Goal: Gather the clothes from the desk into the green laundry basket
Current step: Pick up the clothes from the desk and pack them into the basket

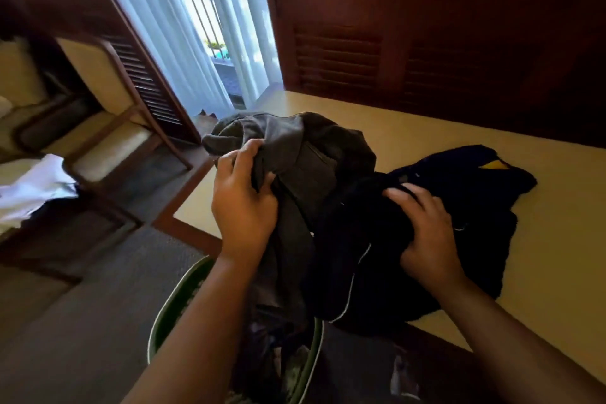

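Note:
A dark grey garment [305, 154] is bunched at the desk's front left corner, and my left hand [244, 197] grips a fold of it. Part of it hangs down off the desk edge toward the green laundry basket [178, 302], which stands on the floor below between my forearms, with some clothes inside. A navy garment [459, 193] with a yellow patch lies spread on the cream desk top [426, 131]; my right hand [426, 233] clutches its near, bunched part. The two garments overlap in the middle.
Dark louvred wooden shutters [426, 26] stand behind the desk. A wooden chair with cream cushions [108, 128] is at the left, white cloth [36, 187] on furniture beside it. White curtains [183, 29] cover a balcony door. Grey carpet [82, 338] surrounds the basket.

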The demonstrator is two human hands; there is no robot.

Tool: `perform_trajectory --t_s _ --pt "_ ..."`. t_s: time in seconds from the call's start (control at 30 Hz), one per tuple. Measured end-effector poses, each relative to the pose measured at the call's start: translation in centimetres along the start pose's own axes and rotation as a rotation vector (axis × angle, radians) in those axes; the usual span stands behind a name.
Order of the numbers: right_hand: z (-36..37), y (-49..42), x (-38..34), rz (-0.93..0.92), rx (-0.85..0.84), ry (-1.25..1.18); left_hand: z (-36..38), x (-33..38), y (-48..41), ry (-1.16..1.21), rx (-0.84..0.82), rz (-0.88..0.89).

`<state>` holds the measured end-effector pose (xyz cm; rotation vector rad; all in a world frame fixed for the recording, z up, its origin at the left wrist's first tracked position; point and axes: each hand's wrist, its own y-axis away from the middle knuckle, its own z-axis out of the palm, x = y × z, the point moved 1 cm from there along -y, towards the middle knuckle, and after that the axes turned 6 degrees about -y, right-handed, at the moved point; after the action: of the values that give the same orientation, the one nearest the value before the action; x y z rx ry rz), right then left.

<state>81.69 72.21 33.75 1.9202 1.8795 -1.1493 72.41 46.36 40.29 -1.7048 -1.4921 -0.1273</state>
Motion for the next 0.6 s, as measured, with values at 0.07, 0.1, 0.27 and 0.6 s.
perform_trajectory --t_s 0.07,0.1,0.27,0.6 --pt "2.4 -0.1 -2.3 -0.025 -0.031 -0.029 -1.9 -2.9 0.8 -0.020 0.006 -0.039" --pt "3.6 -0.1 -3.5 -0.045 -0.047 -0.041 -3.0 -4.2 1.2 -0.028 0.018 -0.054" --pt "9.1 0.1 -9.2 -0.160 -0.130 -0.121 -9.3 -9.4 3.3 -0.082 0.107 -0.140" --pt "20.2 5.2 -16.7 -0.127 -0.314 -0.465 -19.0 -17.4 10.7 -0.330 0.279 -0.369"
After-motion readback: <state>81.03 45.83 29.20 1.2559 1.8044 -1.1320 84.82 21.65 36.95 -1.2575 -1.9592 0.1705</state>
